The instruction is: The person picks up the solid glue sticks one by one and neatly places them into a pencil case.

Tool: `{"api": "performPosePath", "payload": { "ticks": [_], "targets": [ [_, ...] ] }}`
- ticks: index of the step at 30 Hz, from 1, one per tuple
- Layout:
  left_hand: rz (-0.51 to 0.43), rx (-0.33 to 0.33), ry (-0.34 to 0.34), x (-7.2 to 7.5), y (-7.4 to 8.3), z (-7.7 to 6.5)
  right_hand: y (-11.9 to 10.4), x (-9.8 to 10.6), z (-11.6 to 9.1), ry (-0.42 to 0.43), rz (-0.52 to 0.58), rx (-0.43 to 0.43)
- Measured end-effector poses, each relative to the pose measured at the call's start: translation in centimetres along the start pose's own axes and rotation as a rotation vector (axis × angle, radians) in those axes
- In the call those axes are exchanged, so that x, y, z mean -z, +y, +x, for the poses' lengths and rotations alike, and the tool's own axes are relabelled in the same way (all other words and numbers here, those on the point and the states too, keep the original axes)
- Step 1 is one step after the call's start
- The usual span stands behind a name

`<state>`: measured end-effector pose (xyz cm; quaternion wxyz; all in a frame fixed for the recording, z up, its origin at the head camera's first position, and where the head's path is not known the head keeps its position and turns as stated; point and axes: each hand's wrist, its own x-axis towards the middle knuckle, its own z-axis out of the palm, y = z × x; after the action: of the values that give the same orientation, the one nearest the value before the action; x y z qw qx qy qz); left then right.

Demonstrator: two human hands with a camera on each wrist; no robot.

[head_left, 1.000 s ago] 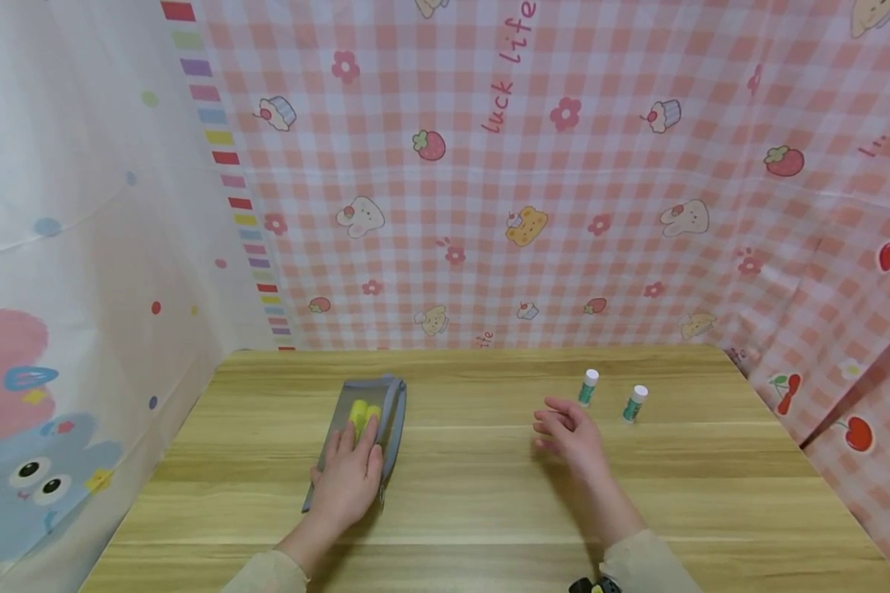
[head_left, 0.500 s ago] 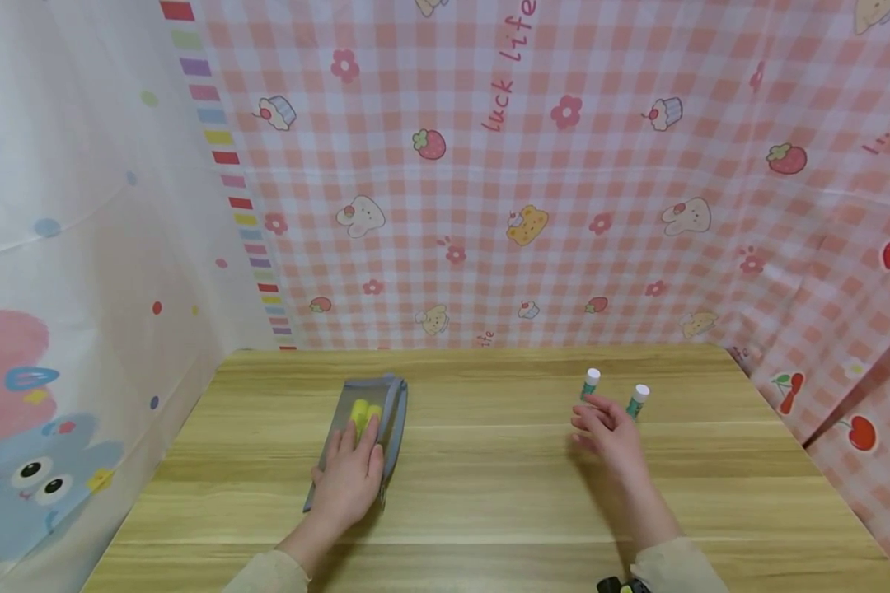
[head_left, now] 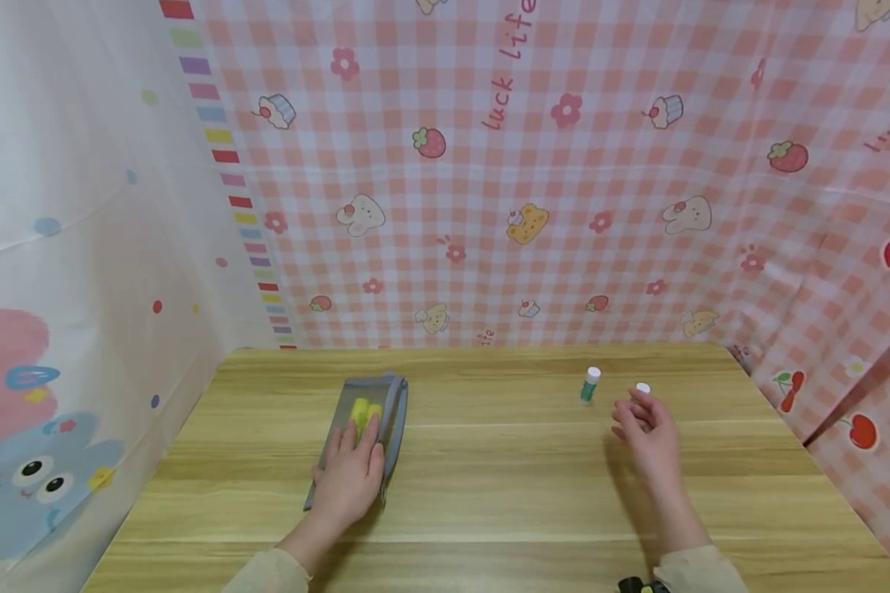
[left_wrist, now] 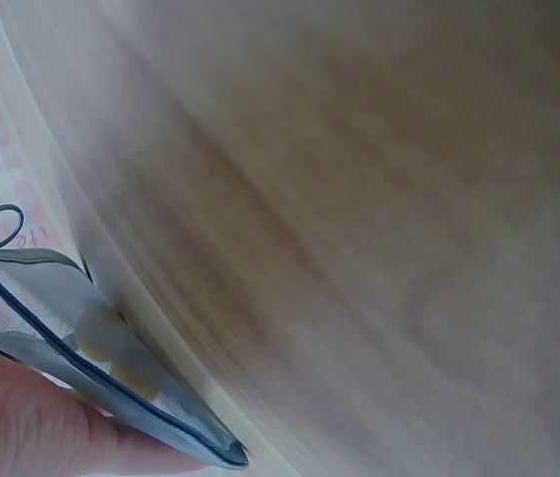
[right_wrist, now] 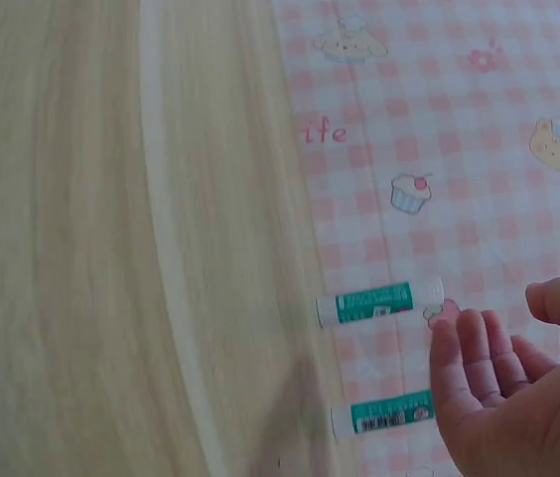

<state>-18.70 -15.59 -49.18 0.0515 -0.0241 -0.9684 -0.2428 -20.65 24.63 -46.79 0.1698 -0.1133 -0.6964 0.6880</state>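
Note:
My left hand (head_left: pixel 347 479) lies with extended fingers on a grey mesh pencil pouch (head_left: pixel 359 387) at the left of the table. Two yellow cylinders (head_left: pixel 360 408) show through the mesh near the fingertips. In the left wrist view the pouch (left_wrist: pixel 111 348) has a dark zipper edge and a loop at one end. My right hand (head_left: pixel 648 432), its fingers loosely bent and holding nothing, is in front of one upright glue stick (head_left: pixel 643 388), hiding all but its white cap. Just left of that hand stands another glue stick (head_left: pixel 590 385), white-capped with a green label.
A wood-grain table (head_left: pixel 482 478) spans the workspace. Behind it hangs a pink checked curtain (head_left: pixel 475 189), and a white cartoon-print curtain (head_left: pixel 81 247) hangs along the left. A black device (head_left: pixel 641 585) shows at the right wrist.
My right hand has moved right, past the left glue stick to in front of the right one. The left hand and pouch have stayed put.

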Motion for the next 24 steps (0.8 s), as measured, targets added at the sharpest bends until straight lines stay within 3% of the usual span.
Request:
{"api": "performPosePath", "payload": {
  "ticks": [6, 10, 24],
  "targets": [
    [-0.003, -0.001, -0.006, 0.0, 0.1, -0.2, 0.2, 0.8, 0.3, 0.141, -0.113, 0.13],
    [-0.004, -0.001, -0.008, 0.1, 0.1, -0.3, 0.5, 1.3, 0.6, 0.206, -0.189, 0.173],
    [-0.003, 0.003, -0.009, 0.0, 0.1, -0.2, 1.3, 2.3, 2.0, 0.246, -0.301, 0.177]
  ]
}}
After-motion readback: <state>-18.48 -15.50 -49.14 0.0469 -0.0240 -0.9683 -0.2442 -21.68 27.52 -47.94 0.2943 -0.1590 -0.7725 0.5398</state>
